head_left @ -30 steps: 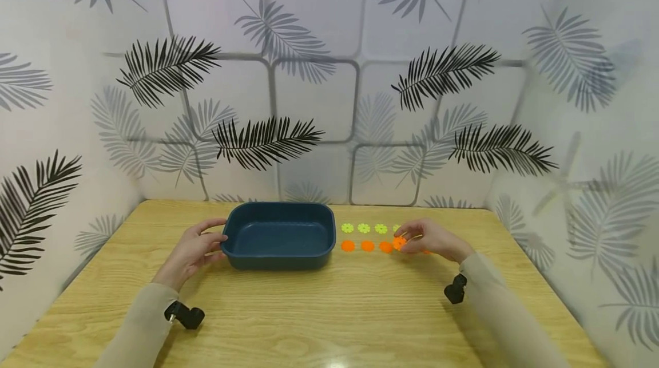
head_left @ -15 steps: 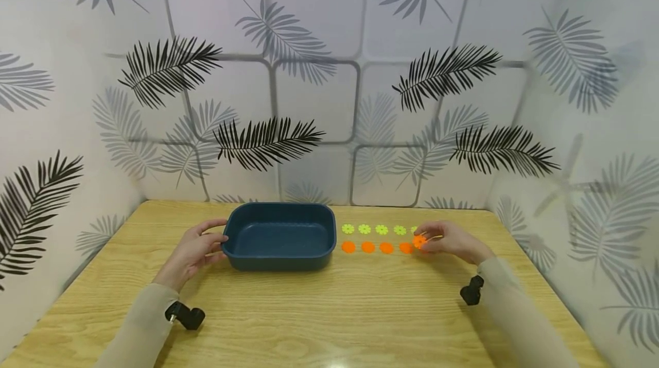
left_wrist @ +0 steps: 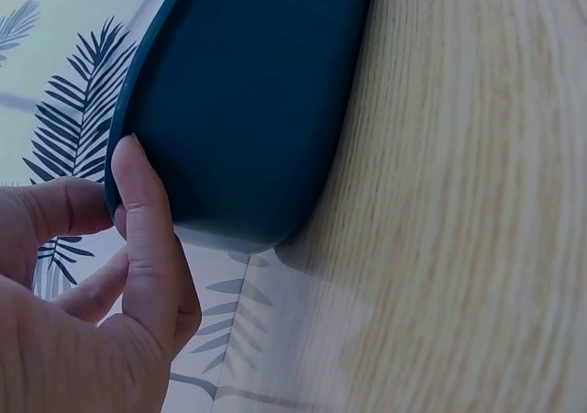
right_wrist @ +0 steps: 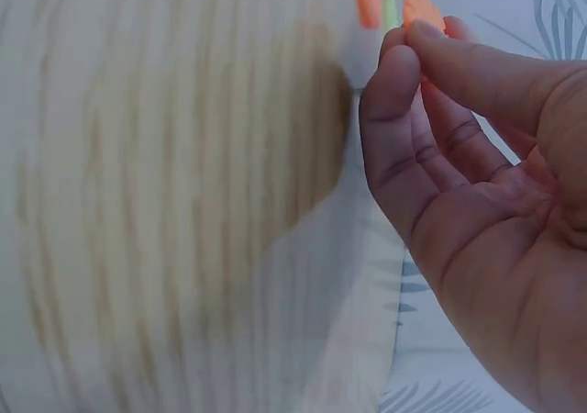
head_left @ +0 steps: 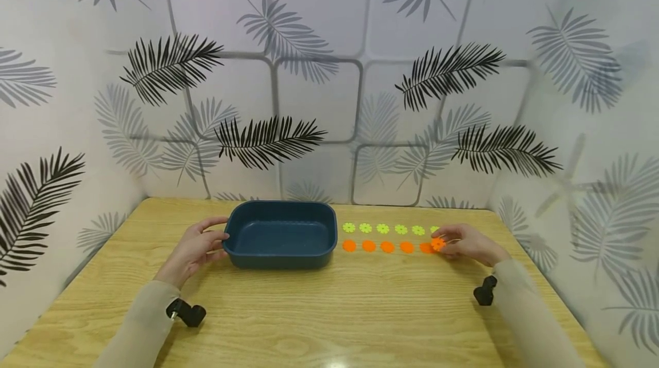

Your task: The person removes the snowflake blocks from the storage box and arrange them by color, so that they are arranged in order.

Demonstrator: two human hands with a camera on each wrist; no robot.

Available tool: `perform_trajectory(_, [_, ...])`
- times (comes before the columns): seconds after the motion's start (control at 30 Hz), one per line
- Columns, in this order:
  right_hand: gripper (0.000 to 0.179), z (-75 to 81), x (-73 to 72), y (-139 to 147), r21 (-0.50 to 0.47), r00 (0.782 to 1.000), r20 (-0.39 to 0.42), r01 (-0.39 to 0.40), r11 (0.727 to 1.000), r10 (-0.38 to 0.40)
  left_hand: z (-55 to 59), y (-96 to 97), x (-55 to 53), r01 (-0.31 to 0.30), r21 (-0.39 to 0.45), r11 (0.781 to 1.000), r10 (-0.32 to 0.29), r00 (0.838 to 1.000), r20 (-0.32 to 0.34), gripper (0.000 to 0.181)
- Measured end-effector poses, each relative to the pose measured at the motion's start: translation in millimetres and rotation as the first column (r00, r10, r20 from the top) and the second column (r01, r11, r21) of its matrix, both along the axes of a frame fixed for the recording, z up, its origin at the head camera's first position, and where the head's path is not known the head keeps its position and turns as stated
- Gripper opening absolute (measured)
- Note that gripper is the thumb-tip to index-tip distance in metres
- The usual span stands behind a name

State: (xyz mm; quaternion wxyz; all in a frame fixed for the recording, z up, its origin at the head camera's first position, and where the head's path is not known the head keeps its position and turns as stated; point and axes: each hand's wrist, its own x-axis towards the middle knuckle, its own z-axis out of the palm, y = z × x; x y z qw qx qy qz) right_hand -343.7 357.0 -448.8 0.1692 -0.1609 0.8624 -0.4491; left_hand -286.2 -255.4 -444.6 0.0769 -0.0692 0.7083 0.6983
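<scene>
In the head view, a dark blue rectangular basin (head_left: 282, 262) stands on the table. My left hand (head_left: 195, 249) holds its left end by the rim; in the left wrist view, fingertips (left_wrist: 134, 161) touch the basin's (left_wrist: 248, 110) outer side and edge. To the right, my right hand (head_left: 473, 243) pinches an orange flower-shaped piece (head_left: 438, 244) between thumb and fingertips, just above the tabletop. The right wrist view shows this orange flower piece (right_wrist: 423, 11) at the fingertips. Left of it lies a row of orange pieces (head_left: 388, 247), with yellow-green flower pieces (head_left: 382, 228) behind.
The light wooden table (head_left: 309, 316) ends at a leaf-patterned wall covering (head_left: 319, 99) behind and at both sides. A black wrist camera is strapped on each sleeve, the left camera (head_left: 187, 313) and the right camera (head_left: 485, 291).
My right hand has moved to the right along the rows with the orange flower piece. More orange and yellow-green pieces show to its left. My left hand and the basin have stayed put.
</scene>
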Motion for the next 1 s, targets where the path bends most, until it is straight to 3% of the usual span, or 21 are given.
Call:
perform_trajectory(0.2, [0.044, -5.4, -0.6, 10, -0.003, 1.000, 0.010, 0.029, 1.000, -0.029, 1.1, 0.2, 0.5, 0.001, -0.003, 1.000, -0.001, 1.000, -0.006, 0.055])
perform_trajectory(0.4, [0.042, -8.8, -3.8, 15, 0.065, 0.998, -0.040, 0.048, 0.997, -0.046, 1.1, 0.4, 1.1, 0.006, -0.015, 1.000, -0.006, 1.000, -0.013, 0.054])
perform_trajectory(0.77, [0.039, -11.4, -7.3, 19, 0.168, 0.977, -0.208, -0.015, 0.986, 0.051, 1.5, 2.2, 2.0, 0.005, -0.017, 1.000, -0.005, 1.000, -0.010, 0.055])
perform_trajectory(1.0, [0.038, -13.1, -10.6, 20, 0.179, 0.974, -0.218, -0.017, 0.984, 0.057, 0.2, 0.8, 1.7, 0.005, -0.018, 1.000, -0.006, 1.000, -0.014, 0.055])
